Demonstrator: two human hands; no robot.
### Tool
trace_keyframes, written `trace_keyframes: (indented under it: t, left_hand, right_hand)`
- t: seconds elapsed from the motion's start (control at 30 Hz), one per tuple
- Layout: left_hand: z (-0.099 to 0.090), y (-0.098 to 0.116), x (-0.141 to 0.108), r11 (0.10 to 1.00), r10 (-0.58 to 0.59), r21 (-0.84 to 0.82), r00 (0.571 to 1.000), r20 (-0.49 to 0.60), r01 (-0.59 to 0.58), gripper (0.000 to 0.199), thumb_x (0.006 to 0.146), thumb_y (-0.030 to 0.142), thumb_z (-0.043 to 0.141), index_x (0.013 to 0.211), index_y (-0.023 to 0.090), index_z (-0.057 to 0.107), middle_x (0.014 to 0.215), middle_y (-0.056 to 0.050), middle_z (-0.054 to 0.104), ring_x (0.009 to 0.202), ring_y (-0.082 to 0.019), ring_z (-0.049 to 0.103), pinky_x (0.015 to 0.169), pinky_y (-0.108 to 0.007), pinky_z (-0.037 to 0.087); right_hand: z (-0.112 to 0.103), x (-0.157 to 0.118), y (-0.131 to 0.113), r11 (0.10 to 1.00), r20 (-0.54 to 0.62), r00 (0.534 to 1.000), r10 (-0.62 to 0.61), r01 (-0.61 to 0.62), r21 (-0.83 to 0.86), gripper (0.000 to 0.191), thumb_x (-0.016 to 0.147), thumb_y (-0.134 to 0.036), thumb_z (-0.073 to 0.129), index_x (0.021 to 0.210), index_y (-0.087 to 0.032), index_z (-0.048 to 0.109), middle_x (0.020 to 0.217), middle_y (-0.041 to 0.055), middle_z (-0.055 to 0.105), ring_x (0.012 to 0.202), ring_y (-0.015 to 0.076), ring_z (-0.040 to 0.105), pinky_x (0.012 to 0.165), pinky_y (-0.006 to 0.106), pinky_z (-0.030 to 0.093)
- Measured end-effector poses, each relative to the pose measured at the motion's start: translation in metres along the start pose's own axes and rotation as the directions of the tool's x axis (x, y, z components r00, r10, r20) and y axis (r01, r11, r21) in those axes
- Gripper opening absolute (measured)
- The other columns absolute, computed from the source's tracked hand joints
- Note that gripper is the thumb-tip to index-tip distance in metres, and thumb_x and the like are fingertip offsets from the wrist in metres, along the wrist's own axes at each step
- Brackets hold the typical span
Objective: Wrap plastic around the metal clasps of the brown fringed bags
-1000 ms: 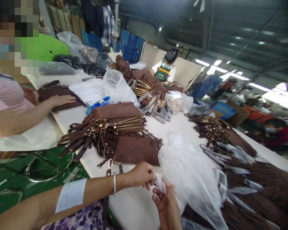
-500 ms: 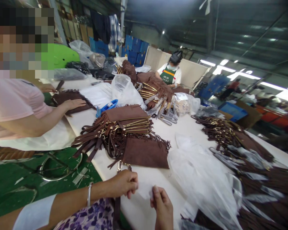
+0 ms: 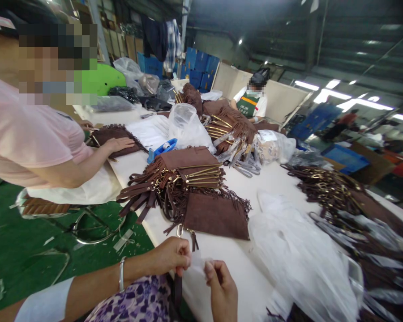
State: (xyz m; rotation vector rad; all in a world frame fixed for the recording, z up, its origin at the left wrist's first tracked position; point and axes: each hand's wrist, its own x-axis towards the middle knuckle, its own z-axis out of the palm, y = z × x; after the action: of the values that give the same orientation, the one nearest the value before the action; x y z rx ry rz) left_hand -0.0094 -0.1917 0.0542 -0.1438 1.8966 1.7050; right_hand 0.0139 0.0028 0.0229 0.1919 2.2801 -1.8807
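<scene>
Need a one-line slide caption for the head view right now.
Left hand and right hand pinch a small clear plastic piece over the white table, beside a brown fringed suede bag.

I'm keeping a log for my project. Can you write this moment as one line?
left hand: pinches thin clear film | right hand: pinches same film | brown fringed bag: flat on white table, beyond hands
</scene>
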Motion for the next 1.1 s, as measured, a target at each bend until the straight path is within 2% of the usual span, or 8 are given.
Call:
trace_keyframes:
  t: [0.17, 0.27, 0.33, 0.43, 0.53, 0.7, 0.97, 1.1]
  left_hand:
    - [-0.008, -0.006, -0.006, 0.998, -0.017, 0.052, 0.998, -0.066, 0.02, 0.029, 0.066, 0.033, 0.065, 0.088, 0.015, 0.058, 0.066, -0.002, 0.066, 0.059, -0.017, 0.062, 0.055, -0.025, 0.047]
    - [-0.012, 0.015, -0.023, 0.929, 0.272, 0.298, 0.951, -0.148, -0.219, 0.065, 0.07, 0.035, 0.072, 0.13, 0.019, 0.05, 0.127, -0.014, 0.061, 0.113, -0.025, 0.058, 0.091, -0.036, 0.049]
    - [-0.011, 0.029, -0.033, 0.841, 0.411, 0.395, 0.911, -0.022, -0.37, 0.077, 0.07, 0.038, 0.076, 0.139, 0.024, 0.045, 0.148, -0.011, 0.043, 0.132, -0.027, 0.043, 0.107, -0.037, 0.037]
    - [-0.005, 0.027, -0.034, 0.932, 0.222, 0.269, 0.97, 0.102, -0.242, 0.041, 0.07, 0.04, 0.073, 0.105, 0.018, 0.067, 0.105, -0.006, 0.07, 0.096, -0.024, 0.063, 0.084, -0.031, 0.049]
    - [-0.003, 0.001, -0.027, 1.0, 0.011, -0.004, 1.0, 0.021, -0.011, 0.032, 0.064, 0.043, 0.073, 0.072, 0.015, 0.061, 0.064, 0.001, 0.063, 0.059, -0.015, 0.055, 0.055, -0.023, 0.041]
    - [-0.013, -0.035, -0.027, 0.998, -0.006, -0.069, 0.995, -0.096, -0.001, 0.038, 0.058, 0.045, 0.078, 0.066, 0.015, 0.056, 0.058, 0.003, 0.06, 0.054, -0.012, 0.049, 0.051, -0.02, 0.033]
    - [-0.018, -0.027, -0.045, 0.969, 0.065, 0.243, 0.993, -0.096, -0.04, 0.042, 0.09, 0.053, 0.043, 0.07, 0.019, 0.055, 0.05, 0.002, 0.059, 0.054, -0.016, 0.059, 0.057, -0.023, 0.041]
    - [-0.024, -0.044, -0.049, 0.945, 0.089, 0.323, 0.99, -0.107, -0.05, 0.041, 0.093, 0.047, 0.039, 0.068, 0.019, 0.056, 0.052, 0.001, 0.06, 0.057, -0.016, 0.059, 0.062, -0.023, 0.042]
  right_hand:
    - [0.001, -0.007, 0.003, 0.996, -0.065, 0.997, 0.032, -0.027, 0.087, 0.044, 0.079, -0.062, 0.062, 0.067, -0.02, 0.057, 0.062, -0.0042, 0.05, 0.062, 0.0129, 0.044, 0.06, 0.023, 0.035]
    - [0.006, -0.015, -0.004, 0.991, -0.009, 0.999, 0.049, -0.048, 0.126, 0.044, 0.075, -0.061, 0.066, 0.065, -0.02, 0.056, 0.06, -0.0044, 0.048, 0.06, 0.0125, 0.041, 0.058, 0.023, 0.033]
    - [0.008, -0.018, -0.012, 0.987, 0.051, 0.997, 0.05, -0.058, 0.151, 0.043, 0.074, -0.061, 0.067, 0.065, -0.019, 0.057, 0.06, -0.0042, 0.048, 0.061, 0.0128, 0.042, 0.06, 0.023, 0.034]
    - [0.009, -0.017, -0.02, 0.989, 0.077, 0.996, 0.05, -0.06, 0.137, 0.044, 0.075, -0.061, 0.066, 0.066, -0.02, 0.056, 0.06, -0.0046, 0.048, 0.061, 0.0128, 0.042, 0.06, 0.023, 0.034]
    - [0.009, -0.014, -0.018, 0.998, 0.034, 0.998, 0.047, -0.048, 0.043, 0.047, 0.077, -0.065, 0.062, 0.065, -0.02, 0.054, 0.059, -0.005, 0.045, 0.059, 0.0127, 0.04, 0.059, 0.024, 0.033]
    - [0.017, -0.011, 0.004, 0.999, 0.034, 0.999, 0.026, -0.025, -0.034, 0.051, 0.079, -0.068, 0.058, 0.061, -0.021, 0.045, 0.055, -0.0064, 0.037, 0.056, 0.012, 0.035, 0.056, 0.024, 0.029]
    - [0.027, -0.005, 0.017, 0.999, 0.175, 0.984, 0.031, -0.038, 0.032, 0.046, 0.085, -0.062, 0.054, 0.066, -0.021, 0.049, 0.059, -0.0048, 0.046, 0.061, 0.0135, 0.045, 0.062, 0.023, 0.037]
    - [0.029, -0.005, 0.023, 0.997, 0.228, 0.972, 0.057, -0.066, 0.036, 0.044, 0.084, -0.063, 0.056, 0.071, -0.021, 0.054, 0.06, -0.0045, 0.049, 0.06, 0.0138, 0.048, 0.063, 0.024, 0.039]
